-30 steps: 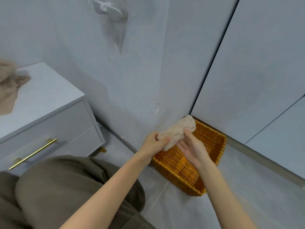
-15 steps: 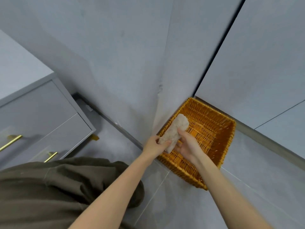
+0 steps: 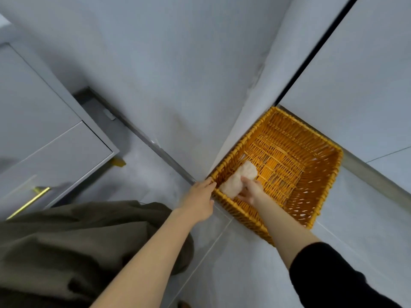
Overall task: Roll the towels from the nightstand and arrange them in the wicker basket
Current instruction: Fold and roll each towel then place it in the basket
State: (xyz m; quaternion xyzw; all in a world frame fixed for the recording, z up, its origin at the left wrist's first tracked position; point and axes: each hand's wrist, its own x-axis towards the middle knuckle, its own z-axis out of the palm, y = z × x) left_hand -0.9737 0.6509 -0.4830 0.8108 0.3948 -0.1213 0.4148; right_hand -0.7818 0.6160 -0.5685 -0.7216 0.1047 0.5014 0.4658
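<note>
- Right hand (image 3: 250, 190): we find it inside the wicker basket (image 3: 320, 187), thumb over and fingers beneath the rolled towel (image 3: 236, 180), holding it low by the basket's left wall.
- Left hand (image 3: 199, 201): fingers relaxed, holding nothing, resting at the basket's near-left corner rim.
- We advise laying the roll flush along that wall, loose edge underneath, and pressing briefly before release, so it stays rolled and leaves room for others.
- Nightstand (image 3: 55, 141): well apart to the left, top mostly out of view.
- Writing, brands, labels: none found.

Your rolled beige towel (image 3: 236, 182), held in your right fingers (image 3: 245, 180), lies in the near-left corner of the orange wicker basket (image 3: 327, 187).
</note>
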